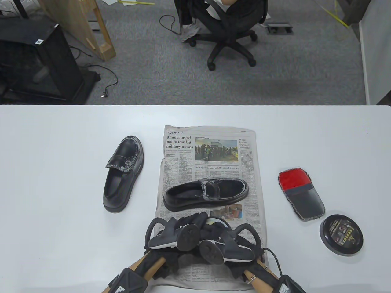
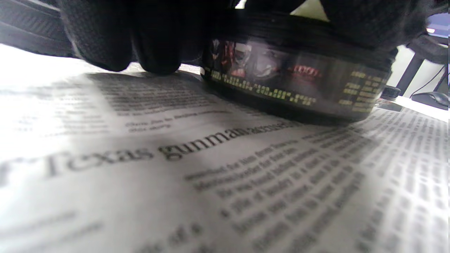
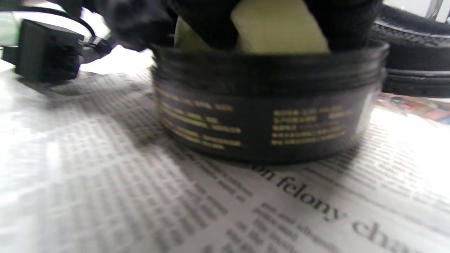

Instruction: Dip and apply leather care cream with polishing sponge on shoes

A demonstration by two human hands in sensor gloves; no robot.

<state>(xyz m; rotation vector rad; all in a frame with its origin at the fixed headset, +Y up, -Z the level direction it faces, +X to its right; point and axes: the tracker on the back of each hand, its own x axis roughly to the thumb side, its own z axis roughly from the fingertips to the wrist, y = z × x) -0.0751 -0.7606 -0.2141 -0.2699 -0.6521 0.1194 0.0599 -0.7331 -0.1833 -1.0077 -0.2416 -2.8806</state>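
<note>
An open black cream jar (image 2: pixel 295 80) stands on the newspaper (image 1: pixel 210 152); it also shows in the right wrist view (image 3: pixel 267 116). In the table view both hands hide it. My left hand (image 1: pixel 183 227) grips the jar's side. My right hand (image 1: pixel 220 235) pinches a pale yellow sponge (image 3: pixel 277 31) and holds it down inside the jar's mouth. One black loafer (image 1: pixel 206 193) lies on its side on the newspaper just beyond my hands, with white cream smears on its strap. A second black loafer (image 1: pixel 123 174) stands on the table to the left.
The jar's black lid (image 1: pixel 341 234) lies on the white table (image 1: pixel 45 183) at the right. A red and grey polishing mitt (image 1: pixel 301 193) lies just beyond the lid. An office chair (image 1: pixel 229 30) stands on the carpet past the table's far edge.
</note>
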